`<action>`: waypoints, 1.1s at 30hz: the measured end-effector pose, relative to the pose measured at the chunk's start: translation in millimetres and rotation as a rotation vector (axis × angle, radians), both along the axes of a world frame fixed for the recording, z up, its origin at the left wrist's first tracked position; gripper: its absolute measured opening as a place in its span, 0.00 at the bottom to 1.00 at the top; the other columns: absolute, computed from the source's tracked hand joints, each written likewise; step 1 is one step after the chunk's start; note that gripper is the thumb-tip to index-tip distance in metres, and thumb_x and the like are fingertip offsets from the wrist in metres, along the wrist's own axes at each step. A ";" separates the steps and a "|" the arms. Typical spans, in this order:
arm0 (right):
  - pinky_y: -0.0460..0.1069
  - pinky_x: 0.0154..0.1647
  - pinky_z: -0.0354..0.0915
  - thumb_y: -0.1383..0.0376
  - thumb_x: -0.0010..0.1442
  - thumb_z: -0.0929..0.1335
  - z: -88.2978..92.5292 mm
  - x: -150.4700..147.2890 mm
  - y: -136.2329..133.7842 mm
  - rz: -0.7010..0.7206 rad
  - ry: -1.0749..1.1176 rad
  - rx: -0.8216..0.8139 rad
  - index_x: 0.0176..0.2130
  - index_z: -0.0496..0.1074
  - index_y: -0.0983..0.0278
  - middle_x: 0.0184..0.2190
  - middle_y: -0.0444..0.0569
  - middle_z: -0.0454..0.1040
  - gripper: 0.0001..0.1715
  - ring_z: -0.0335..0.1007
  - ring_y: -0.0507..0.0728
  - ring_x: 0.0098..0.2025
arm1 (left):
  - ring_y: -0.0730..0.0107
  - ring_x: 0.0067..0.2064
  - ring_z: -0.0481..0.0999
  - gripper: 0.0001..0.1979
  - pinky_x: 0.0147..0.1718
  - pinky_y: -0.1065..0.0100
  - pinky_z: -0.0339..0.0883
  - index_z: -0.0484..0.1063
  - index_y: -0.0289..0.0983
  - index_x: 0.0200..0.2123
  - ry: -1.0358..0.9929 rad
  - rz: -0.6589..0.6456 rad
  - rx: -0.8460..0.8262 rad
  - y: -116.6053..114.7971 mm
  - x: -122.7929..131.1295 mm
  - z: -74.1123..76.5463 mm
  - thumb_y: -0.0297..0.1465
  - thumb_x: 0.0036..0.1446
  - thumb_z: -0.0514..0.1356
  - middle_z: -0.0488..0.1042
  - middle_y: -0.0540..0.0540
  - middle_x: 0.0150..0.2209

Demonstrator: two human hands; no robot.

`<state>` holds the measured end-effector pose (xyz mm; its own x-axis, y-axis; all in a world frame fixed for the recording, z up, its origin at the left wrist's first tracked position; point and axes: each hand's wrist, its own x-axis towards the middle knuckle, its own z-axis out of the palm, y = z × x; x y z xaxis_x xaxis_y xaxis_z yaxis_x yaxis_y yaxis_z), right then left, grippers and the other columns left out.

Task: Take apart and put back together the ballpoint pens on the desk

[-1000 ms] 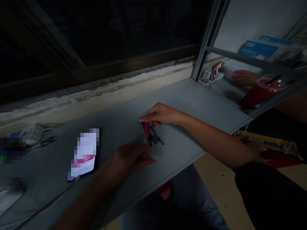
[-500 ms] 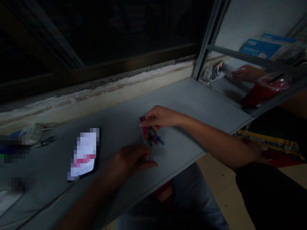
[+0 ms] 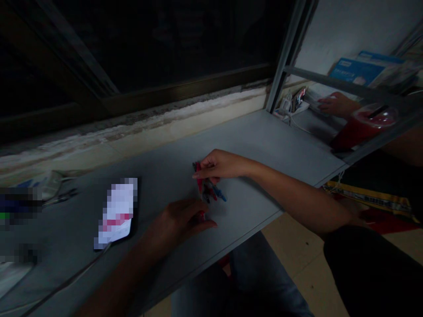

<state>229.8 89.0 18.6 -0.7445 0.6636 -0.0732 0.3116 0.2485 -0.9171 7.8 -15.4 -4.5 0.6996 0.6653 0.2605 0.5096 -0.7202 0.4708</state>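
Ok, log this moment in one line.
right hand: pinching slim red item | left hand: small red piece between thumb and fingers | grey tabletop: lit rectangular phone

Small bunch of slim pen-like items (image 3: pixel 214 191), mixed red, blue and dark; dim and blurred, exact count unreadable. Pinched at far end by right grip (image 3: pixel 224 163), bodies fanned toward near side, low over table (image 3: pixel 244 211). Pinkish-red item (image 3: pixel 198 175) on bunch's left, running far to near; dark end (image 3: pixel 194 166) just left of its far end. Blue item (image 3: pixel 220 193) on right, slanted, narrow end near and right. Red and dark ends overlap between those 2. Nearer: 1 shiny red piece (image 3: pixel 201 215) within left grip (image 3: pixel 183 215), partly hidden; separate or joined, cannot tell.
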 end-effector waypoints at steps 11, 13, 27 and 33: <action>0.46 0.28 0.57 0.49 0.63 0.72 2.4 1.1 -1.7 0.031 0.006 -0.017 0.27 0.71 0.66 0.19 0.41 0.71 0.25 0.63 0.48 0.23 | 0.73 0.27 0.76 0.16 0.26 0.72 0.68 0.74 0.37 0.42 -0.036 -0.039 0.022 -3.2 1.3 2.3 0.44 0.66 0.64 0.76 0.51 0.29; 0.46 0.28 0.57 0.50 0.63 0.72 2.5 0.8 -1.7 0.026 0.007 -0.024 0.28 0.72 0.66 0.19 0.41 0.71 0.24 0.64 0.48 0.23 | 0.73 0.28 0.77 0.12 0.27 0.72 0.68 0.74 0.38 0.41 -0.013 -0.027 0.000 -2.6 1.3 1.5 0.42 0.67 0.63 0.77 0.51 0.30; 0.45 0.29 0.60 0.48 0.65 0.69 0.0 -6.8 -6.3 -0.010 0.059 -0.022 0.29 0.69 0.65 0.20 0.42 0.72 0.25 0.66 0.49 0.23 | 0.72 0.27 0.77 0.11 0.25 0.72 0.67 0.71 0.37 0.40 0.010 -0.079 0.300 -3.1 3.9 4.8 0.38 0.73 0.57 0.76 0.51 0.29; 0.46 0.30 0.58 0.54 0.68 0.65 5.1 -0.2 -0.9 -0.059 -0.027 0.040 0.27 0.67 0.65 0.19 0.41 0.70 0.22 0.63 0.49 0.23 | 0.67 0.33 0.82 0.18 0.34 0.68 0.75 0.70 0.37 0.52 -0.062 -0.051 0.296 -5.0 1.1 15.6 0.45 0.74 0.53 0.79 0.48 0.34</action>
<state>229.6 88.1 23.7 -0.7023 0.7089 -0.0649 0.3511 0.2656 -0.8979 8.9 -20.4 11.1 0.7066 0.5186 0.4814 0.4464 -0.8546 0.2654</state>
